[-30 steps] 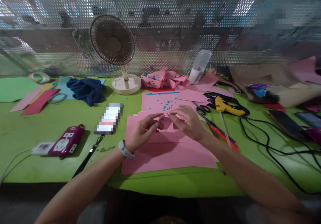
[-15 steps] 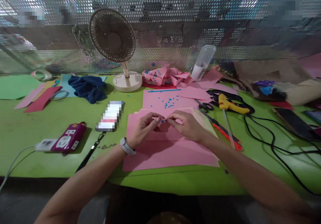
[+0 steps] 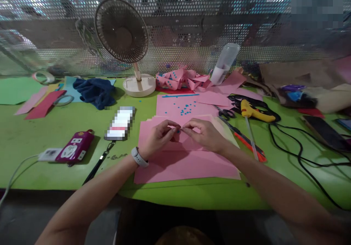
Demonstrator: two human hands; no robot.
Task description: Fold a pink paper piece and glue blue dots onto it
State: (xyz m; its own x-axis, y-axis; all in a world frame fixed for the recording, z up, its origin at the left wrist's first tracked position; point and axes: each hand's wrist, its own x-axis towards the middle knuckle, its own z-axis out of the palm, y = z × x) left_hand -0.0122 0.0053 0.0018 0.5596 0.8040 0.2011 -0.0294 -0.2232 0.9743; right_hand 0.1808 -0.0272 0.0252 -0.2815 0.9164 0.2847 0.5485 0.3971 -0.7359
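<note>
My left hand (image 3: 157, 137) and my right hand (image 3: 204, 133) meet over a stack of pink paper sheets (image 3: 186, 164) on the green table (image 3: 41, 135). Both pinch a small folded pink paper piece (image 3: 182, 135) with a tiny blue dot between the fingertips. A white watch sits on my left wrist. Behind the hands lies a pink sheet strewn with small blue dots (image 3: 183, 108), and farther back a pile of folded pink pieces with blue dots (image 3: 181, 78).
A desk fan (image 3: 123, 40) stands at the back by a blue cloth (image 3: 94, 91). Scissors (image 3: 226, 113), a yellow glue gun (image 3: 253, 111) with black cable, a phone (image 3: 325, 133), a white bottle (image 3: 225, 64) and a maroon power strip (image 3: 72, 150) lie around.
My fingertips have closed in tighter on the small pink piece. The view has tilted slightly, so everything sits a little higher in the picture.
</note>
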